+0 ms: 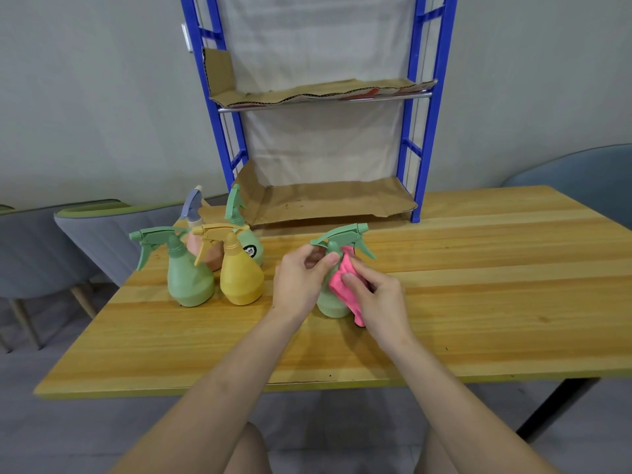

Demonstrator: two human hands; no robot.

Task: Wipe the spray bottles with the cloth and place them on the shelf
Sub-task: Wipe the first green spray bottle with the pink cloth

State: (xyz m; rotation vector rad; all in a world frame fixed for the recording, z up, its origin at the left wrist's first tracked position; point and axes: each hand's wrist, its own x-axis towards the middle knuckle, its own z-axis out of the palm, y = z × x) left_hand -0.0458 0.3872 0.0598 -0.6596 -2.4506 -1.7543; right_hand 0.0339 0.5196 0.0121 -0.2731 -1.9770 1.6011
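A green spray bottle [333, 302] stands on the wooden table [478, 302] in front of me. My left hand [302, 280] grips its neck just under the trigger head. My right hand [374, 299] holds a pink cloth [342, 282] against the bottle's right side. To the left stands a group of bottles: a green one [188, 278], a yellow one [241, 275], a pink one with a blue-grey head [196, 241] and another green one [251, 248] with a dark label. The blue-framed shelf [424, 131] rises at the table's back, its boards lined with cardboard [335, 200].
Grey and green chairs [92, 241] stand left of the table, and a blue-grey chair [581, 179] is at the far right. The table's near edge runs just above my knees. Both shelf levels hold only cardboard.
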